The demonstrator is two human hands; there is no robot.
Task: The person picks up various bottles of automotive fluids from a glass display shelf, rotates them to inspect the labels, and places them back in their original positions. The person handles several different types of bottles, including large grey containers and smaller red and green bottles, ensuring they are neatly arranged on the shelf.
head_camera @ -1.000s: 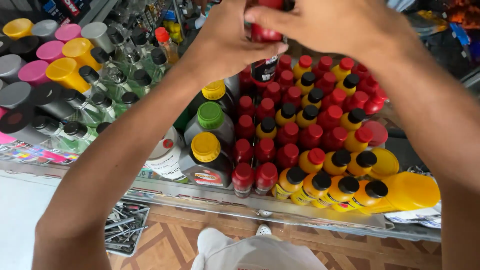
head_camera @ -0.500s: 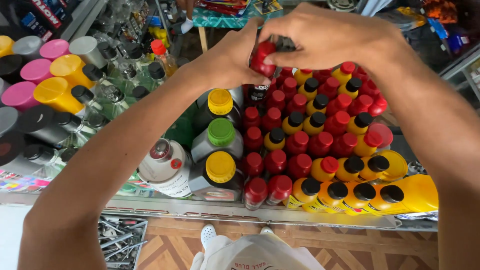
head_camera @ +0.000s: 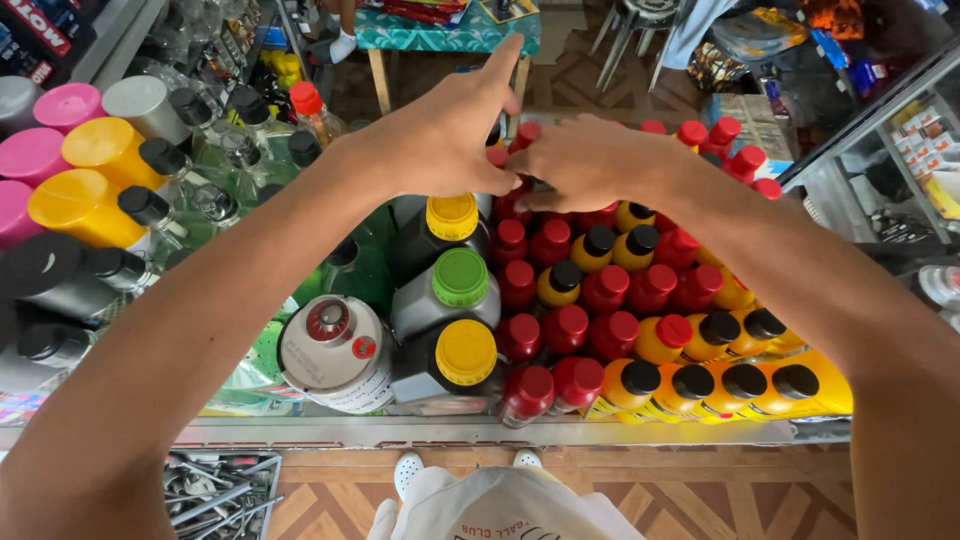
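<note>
Glossy red and yellow plastic on the small bottles (head_camera: pixel 610 290), smooth caps in red and black. Matt grey plastic on the larger bottles (head_camera: pixel 440 300), ribbed yellow and green lids. Shiny metal top on the round can (head_camera: pixel 335 350). Polished wood parquet floor (head_camera: pixel 700 490). Clear glass tabletop (head_camera: pixel 400 430), metal-edged. Dull steel bolts (head_camera: pixel 220 495).

Patterned wooden floor (head_camera: pixel 700 490) below a glass counter (head_camera: pixel 400 432) — teal-clothed table (head_camera: pixel 440 30) beyond, daylit.

The left hand (head_camera: pixel 440 140) and the right hand (head_camera: pixel 590 160) cover the bottle between them, so the grip is unclear. The pink caps (head_camera: pixel 40 140) are cut by the left edge.
</note>
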